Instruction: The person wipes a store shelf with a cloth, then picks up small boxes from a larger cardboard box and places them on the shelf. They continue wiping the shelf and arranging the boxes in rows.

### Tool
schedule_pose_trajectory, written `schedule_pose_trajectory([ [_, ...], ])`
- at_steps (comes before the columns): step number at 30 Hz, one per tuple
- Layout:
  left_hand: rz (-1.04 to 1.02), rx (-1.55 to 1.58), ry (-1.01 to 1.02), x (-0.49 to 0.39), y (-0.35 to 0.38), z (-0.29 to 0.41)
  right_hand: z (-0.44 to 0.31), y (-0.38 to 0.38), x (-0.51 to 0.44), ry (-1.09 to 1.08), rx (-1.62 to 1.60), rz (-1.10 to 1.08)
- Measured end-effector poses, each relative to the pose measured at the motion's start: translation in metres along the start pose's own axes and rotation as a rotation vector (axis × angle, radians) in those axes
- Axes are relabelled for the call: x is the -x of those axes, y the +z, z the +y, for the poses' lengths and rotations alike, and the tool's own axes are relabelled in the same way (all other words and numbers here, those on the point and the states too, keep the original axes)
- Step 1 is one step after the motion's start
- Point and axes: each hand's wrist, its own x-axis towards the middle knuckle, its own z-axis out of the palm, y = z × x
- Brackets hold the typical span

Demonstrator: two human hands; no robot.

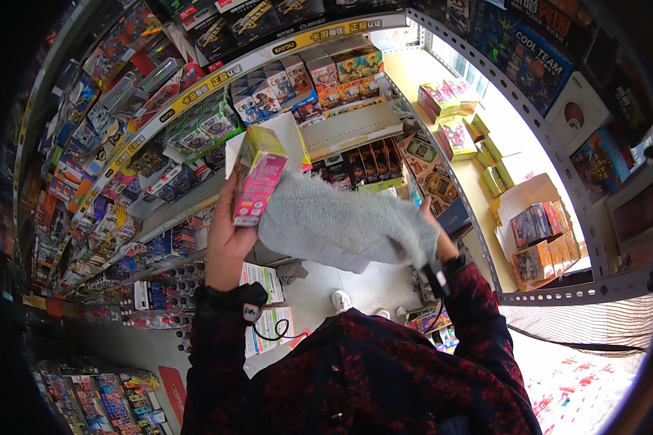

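My left hand (229,231) grips a small pink and yellow-green cardboard box (260,187), held upright at a slight tilt; its side bears writing. A fluffy grey cloth (343,225) stretches between my hands, and its left end meets the box. My right hand (441,236) holds the cloth's right end, which covers most of those fingers. Just beyond the box, an open white carton (288,133) stands at the shelf front, partly hidden by the box.
Product boxes (280,81) line the shelves ahead and to the left. On the bright right-hand shelf (408,68) stand yellow-green boxes (457,141) and an open carton (547,187) of small packs. Bottles (182,285) and printed cartons (269,326) stand low on the left.
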Motion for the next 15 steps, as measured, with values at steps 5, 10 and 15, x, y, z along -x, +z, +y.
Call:
schedule_pose_trajectory([
  [5, 0.123, 0.095, -0.039, -0.034, -0.065, -0.033, 0.063, 0.020, 0.037, 0.170, -0.158, -0.191],
  [10, 0.022, 0.266, -0.108, -0.037, -0.109, -0.070, 0.046, 0.050, 0.054, -0.265, -0.275, -0.239],
  [15, -0.204, 0.305, -0.236, -0.011, -0.121, -0.121, 0.010, 0.071, 0.070, -0.134, -0.462, -0.217],
])
